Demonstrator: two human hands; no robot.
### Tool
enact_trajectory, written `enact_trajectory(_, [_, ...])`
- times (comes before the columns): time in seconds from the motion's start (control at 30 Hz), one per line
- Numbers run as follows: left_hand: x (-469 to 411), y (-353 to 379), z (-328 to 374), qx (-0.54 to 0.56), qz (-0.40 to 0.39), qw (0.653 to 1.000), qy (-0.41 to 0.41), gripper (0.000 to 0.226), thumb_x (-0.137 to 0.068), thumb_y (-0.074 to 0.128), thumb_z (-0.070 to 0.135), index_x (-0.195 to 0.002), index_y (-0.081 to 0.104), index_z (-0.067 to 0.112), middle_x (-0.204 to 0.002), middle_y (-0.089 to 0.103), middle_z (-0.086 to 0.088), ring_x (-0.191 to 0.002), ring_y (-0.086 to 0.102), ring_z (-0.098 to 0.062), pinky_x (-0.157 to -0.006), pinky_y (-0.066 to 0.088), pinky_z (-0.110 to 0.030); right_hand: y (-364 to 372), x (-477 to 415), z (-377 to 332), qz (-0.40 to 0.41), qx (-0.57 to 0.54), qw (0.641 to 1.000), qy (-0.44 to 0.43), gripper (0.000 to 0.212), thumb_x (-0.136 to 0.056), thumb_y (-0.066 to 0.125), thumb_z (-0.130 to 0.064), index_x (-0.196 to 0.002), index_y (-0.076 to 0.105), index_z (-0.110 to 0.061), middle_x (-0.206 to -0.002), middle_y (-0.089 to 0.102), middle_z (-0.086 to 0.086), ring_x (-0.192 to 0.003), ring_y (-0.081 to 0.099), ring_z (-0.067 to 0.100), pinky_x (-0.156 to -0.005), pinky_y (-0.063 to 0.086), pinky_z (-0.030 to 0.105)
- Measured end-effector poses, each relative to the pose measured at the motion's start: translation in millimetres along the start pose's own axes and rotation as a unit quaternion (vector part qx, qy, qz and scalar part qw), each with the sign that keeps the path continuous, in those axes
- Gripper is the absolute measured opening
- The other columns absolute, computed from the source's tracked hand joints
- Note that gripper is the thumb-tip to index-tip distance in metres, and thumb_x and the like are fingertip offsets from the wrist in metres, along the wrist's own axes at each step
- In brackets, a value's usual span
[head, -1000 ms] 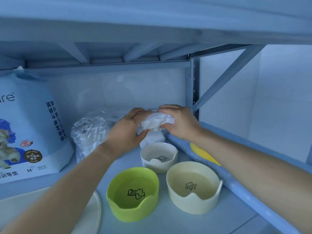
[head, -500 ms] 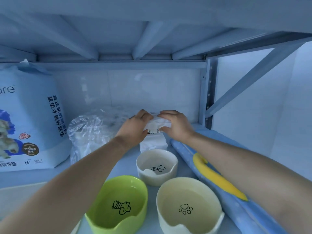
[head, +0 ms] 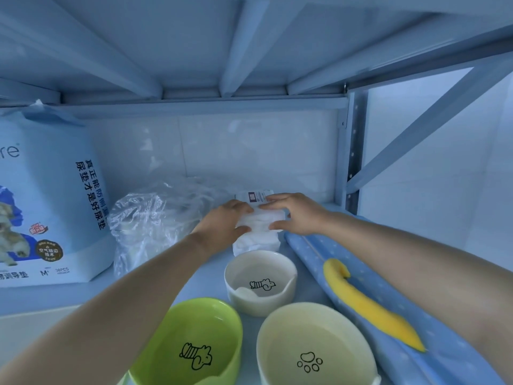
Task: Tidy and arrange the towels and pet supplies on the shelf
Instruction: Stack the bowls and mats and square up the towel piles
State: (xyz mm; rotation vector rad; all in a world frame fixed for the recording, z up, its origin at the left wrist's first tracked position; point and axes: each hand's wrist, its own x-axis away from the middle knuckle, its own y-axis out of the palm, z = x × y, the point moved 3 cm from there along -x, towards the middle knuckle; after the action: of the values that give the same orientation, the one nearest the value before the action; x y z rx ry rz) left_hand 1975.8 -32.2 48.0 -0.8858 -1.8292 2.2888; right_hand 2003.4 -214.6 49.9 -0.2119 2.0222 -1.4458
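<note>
White towel (head: 259,230) — crumpled, labelled — I see gripped by left hand (head: 224,226) and right hand (head: 297,215), blue shelf (head: 69,297) beneath, white wall (head: 249,151) beyond.

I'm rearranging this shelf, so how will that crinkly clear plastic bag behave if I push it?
Probably floppy: the clear plastic bag looks wrinkled and slumped, so it should crumple rather than slide. Its glossy film may be slippery to grip. Likely light, though its whitish contents are unclear.

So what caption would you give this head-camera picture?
On a shelf, the left hand and right hand hold a white pack behind a small white bowl.
</note>
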Motion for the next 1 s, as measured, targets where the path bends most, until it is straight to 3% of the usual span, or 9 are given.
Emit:
enact_trajectory(0.17, [0.1, 0.1, 3.4, -0.023, 0.005, 1.0, -0.002, 0.042, -0.086, 0.063, 0.03, -0.125, 0.051, 0.022, -0.126, 0.05, -0.002, -0.104, 0.056, -0.023, -0.09, 0.041, -0.029, 5.3, -4.5, 1.2, 0.026, -0.022, 0.999, 0.006, 0.045, -0.081, 0.071, -0.018, -0.123, 0.061, -0.025, -0.144, 0.044, -0.003, -0.131, 0.042, 0.012, -0.095, 0.025, 0.009])
enact_trajectory(0.33, [4.3, -2.6, 3.4, -0.052, 0.006, 0.999, -0.013, 0.041, -0.088, 0.059, 0.031, -0.127, 0.048, 0.023, -0.129, 0.046, -0.001, -0.113, 0.052, -0.021, -0.089, 0.042, -0.03, 9.5, -5.6, -4.4, 0.01, -0.015, 1.0, -0.005, 0.048, -0.08, 0.072, -0.022, -0.127, 0.058, -0.025, -0.146, 0.041, -0.001, -0.133, 0.04, 0.015, -0.106, 0.028, 0.021])
enact_trajectory(0.43, [4.7, -3.3, 7.2, -0.073, 0.02, 0.997, -0.004, 0.04, -0.09, 0.056, 0.031, -0.127, 0.047, 0.02, -0.134, 0.044, 0.001, -0.114, 0.052, -0.019, -0.087, 0.041, -0.028, 9.6, -2.3, -5.5, 0.02, -0.034, 0.999, -0.005, 0.046, -0.083, 0.069, -0.03, -0.127, 0.058, -0.023, -0.146, 0.041, 0.0, -0.133, 0.04, 0.014, -0.103, 0.029, 0.019])
enact_trajectory(0.53, [4.1, -2.0, 11.4, -0.069, 0.032, 0.997, -0.005, 0.038, -0.093, 0.051, 0.031, -0.128, 0.046, 0.016, -0.136, 0.046, 0.001, -0.113, 0.054, -0.022, -0.088, 0.041, -0.031, 10.2, -1.6, -7.0, 0.049, -0.047, 0.998, -0.001, 0.039, -0.086, 0.066, -0.025, -0.125, 0.06, -0.021, -0.143, 0.046, 0.001, -0.13, 0.044, 0.016, -0.098, 0.028, 0.014])
enact_trajectory(0.7, [-3.9, -0.8, 12.0, -0.1, 0.015, 0.994, -0.034, 0.035, -0.095, 0.048, 0.022, -0.13, 0.044, 0.02, -0.126, 0.051, -0.004, -0.111, 0.055, -0.026, -0.086, 0.047, -0.038, 8.7, -3.5, -17.4, 0.059, -0.067, 0.996, -0.012, 0.039, -0.081, 0.07, -0.015, -0.119, 0.065, -0.019, -0.129, 0.059, 0.003, -0.118, 0.054, 0.022, -0.098, 0.038, 0.026])
enact_trajectory(0.87, [-6.5, -7.0, 12.8, -0.135, 0.019, 0.989, -0.051, 0.031, -0.093, 0.049, 0.019, -0.124, 0.049, 0.022, -0.12, 0.052, -0.004, -0.109, 0.054, -0.026, -0.08, 0.046, -0.037, 4.3, -2.0, -19.7, -0.013, -0.024, 1.0, -0.004, 0.048, -0.086, 0.065, -0.018, -0.132, 0.053, -0.023, -0.146, 0.041, 0.0, -0.132, 0.039, 0.019, -0.103, 0.028, 0.022])
enact_trajectory(1.0, [-0.3, -16.3, 7.2, -0.118, 0.04, 0.991, -0.057, 0.027, -0.092, 0.052, 0.021, -0.119, 0.054, 0.025, -0.12, 0.054, 0.0, -0.108, 0.055, -0.025, -0.079, 0.043, -0.031, 0.4, 2.6, -20.0, 0.015, -0.01, 1.0, -0.004, 0.048, -0.084, 0.068, -0.018, -0.13, 0.055, -0.018, -0.143, 0.045, 0.002, -0.131, 0.041, 0.019, -0.105, 0.028, 0.022])
